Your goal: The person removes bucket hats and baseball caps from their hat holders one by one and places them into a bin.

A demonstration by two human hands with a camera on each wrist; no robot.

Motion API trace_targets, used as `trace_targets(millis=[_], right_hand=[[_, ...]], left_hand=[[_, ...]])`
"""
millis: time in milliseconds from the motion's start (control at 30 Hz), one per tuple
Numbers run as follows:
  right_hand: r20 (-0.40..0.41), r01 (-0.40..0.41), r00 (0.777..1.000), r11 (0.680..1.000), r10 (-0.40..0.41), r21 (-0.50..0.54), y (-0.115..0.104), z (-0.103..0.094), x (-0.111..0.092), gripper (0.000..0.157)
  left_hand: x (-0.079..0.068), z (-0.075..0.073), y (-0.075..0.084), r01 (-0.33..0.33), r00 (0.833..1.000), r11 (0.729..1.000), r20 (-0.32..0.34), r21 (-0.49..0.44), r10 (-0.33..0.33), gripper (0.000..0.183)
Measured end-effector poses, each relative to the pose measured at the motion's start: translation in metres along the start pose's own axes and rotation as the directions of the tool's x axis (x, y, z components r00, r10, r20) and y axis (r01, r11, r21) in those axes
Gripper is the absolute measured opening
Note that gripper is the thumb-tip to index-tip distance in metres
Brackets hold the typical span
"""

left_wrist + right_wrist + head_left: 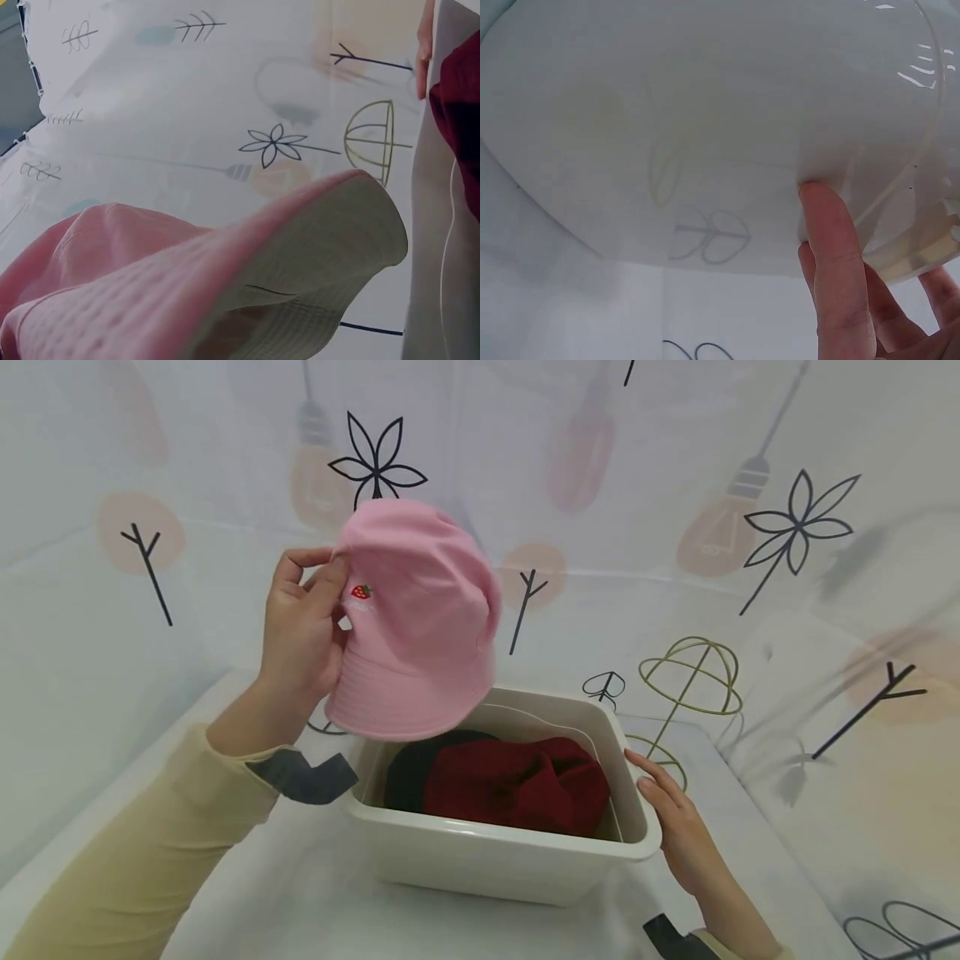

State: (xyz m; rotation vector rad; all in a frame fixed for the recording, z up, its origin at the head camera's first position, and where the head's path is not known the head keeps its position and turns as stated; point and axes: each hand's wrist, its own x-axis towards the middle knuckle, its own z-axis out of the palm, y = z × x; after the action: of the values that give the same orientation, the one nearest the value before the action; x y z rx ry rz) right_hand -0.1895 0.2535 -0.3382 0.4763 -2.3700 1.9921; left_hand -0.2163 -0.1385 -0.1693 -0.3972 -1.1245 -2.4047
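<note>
A pink bucket hat (416, 618) with a small strawberry patch hangs from my left hand (303, 618), whose thumb and fingers pinch its crown near the patch. In the left wrist view the hat's brim (322, 247) fills the lower part, its pale inside showing. Below and behind it, a white plastic bin (480, 852) stands on the white surface. Inside lie a dark red hat (517, 781) and a dark piece (405, 772) at its left. My right hand (678, 827) rests against the bin's right side by the rim, its fingers (836, 277) extended along the outer wall.
A white cloth backdrop (480, 410) printed with plants and bulbs rises behind the bin and along the sides. The white table surface (300, 893) extends around the bin. Dark straps (303, 777) wrap both wrists over beige sleeves.
</note>
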Motion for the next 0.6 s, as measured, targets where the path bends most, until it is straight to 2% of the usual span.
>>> trace_targets(millis=[200,400,500,600], right_hand=[[0.0,-0.005,1.0,1.0,0.005,0.001,-0.001,0.0,0.001,0.043],[-0.006,-0.006,1.0,1.0,0.006,-0.002,-0.002,0.001,0.0,0.043],[-0.007,-0.01,1.0,1.0,0.01,0.0,-0.002,0.001,0.001,0.043],[-0.011,-0.017,1.0,1.0,0.017,-0.005,-0.002,0.001,0.001,0.043]], left_hand=[[-0.012,0.002,-0.006,0.028,0.997,0.997,0.071,0.075,-0.033,0.009],[-0.021,0.001,-0.012,0.101,0.985,0.986,0.128,0.133,-0.119,0.007],[-0.024,0.001,-0.016,0.151,0.973,0.967,0.144,0.205,-0.182,0.006],[-0.026,0.001,-0.018,0.206,0.954,0.933,0.152,0.294,-0.259,0.006]])
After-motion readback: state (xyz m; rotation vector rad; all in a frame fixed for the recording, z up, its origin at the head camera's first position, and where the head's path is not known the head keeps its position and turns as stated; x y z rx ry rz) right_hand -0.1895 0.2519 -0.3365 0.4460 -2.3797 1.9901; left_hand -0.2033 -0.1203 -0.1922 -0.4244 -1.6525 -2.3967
